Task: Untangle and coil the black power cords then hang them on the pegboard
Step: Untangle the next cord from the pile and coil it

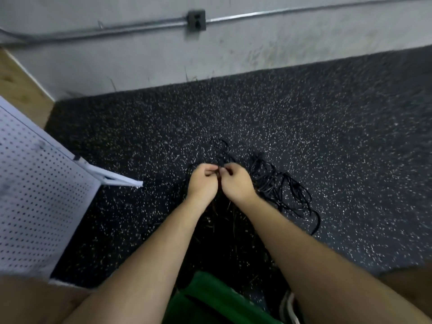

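The black cords (280, 188) are lying in a loose tangle on the floor, about the middle of the scene, with most of the loops spreading out to the right of our hands and a few strands running on to the far side of them. We are holding our left hand (203, 183) and our right hand (236, 183) close together over the left part of the tangle, knuckles up and fingers curled in, and the fingertips of the two hands are nearly meeting around a thin dark strand. Both hands seem to be pinching the cords there, though blur is hiding the exact grip. One cord end is trailing off toward the near right. The floor (350, 136) under it all is a dark rubber mat speckled with white. To the left, the white pegboard (35, 188) is leaning at a slant, and its white foot (117, 178) is pointing toward our hands, well apart from the cords. On the far side a grey wall (163, 57) is running across, carrying a dark outlet (196, 20) with a metal pipe (304, 14) on either side. At the near edge, between our forearms, green shorts (210, 300) and a white shoe (288, 307) are showing.
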A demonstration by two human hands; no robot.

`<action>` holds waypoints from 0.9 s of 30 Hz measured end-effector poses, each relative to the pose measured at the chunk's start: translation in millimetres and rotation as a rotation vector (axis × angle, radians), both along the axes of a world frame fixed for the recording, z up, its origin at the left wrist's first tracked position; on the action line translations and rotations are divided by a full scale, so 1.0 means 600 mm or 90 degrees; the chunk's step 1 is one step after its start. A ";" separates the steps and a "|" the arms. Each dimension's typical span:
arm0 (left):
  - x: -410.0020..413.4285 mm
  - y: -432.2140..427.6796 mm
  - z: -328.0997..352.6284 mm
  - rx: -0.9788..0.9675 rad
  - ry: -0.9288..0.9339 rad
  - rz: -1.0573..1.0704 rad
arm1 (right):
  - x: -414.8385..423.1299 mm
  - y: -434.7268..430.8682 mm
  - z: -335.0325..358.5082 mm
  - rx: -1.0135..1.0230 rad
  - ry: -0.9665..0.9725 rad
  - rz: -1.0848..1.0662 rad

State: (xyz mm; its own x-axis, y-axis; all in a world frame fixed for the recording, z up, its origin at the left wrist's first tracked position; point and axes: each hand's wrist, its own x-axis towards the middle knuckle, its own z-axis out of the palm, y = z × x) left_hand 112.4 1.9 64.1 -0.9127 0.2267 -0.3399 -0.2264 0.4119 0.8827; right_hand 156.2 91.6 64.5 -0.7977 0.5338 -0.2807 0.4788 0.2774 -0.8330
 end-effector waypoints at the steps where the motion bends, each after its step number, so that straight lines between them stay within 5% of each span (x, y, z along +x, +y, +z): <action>1: -0.014 0.002 0.042 0.024 0.021 -0.003 | -0.013 0.009 0.049 0.026 0.028 0.020; 9: -0.067 -0.034 0.364 0.231 0.186 0.007 | -0.015 0.054 0.395 0.224 0.168 0.132; 17: -0.050 -0.092 0.408 0.347 0.249 -0.008 | 0.020 0.070 0.355 0.469 -0.062 0.170; 21: -0.050 -0.099 0.397 0.398 0.243 -0.054 | -0.015 0.037 0.333 0.270 0.153 0.228; 27: -0.054 -0.123 0.402 0.430 0.231 -0.057 | -0.059 0.041 0.322 0.124 0.171 0.195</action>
State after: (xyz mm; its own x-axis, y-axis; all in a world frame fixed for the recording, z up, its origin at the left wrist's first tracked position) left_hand 80.0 -71.8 305.2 -0.9089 0.3567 0.2160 0.1343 -0.2401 0.9614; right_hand 121.1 116.1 257.4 -0.9579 0.2843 0.0401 0.1246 0.5372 -0.8342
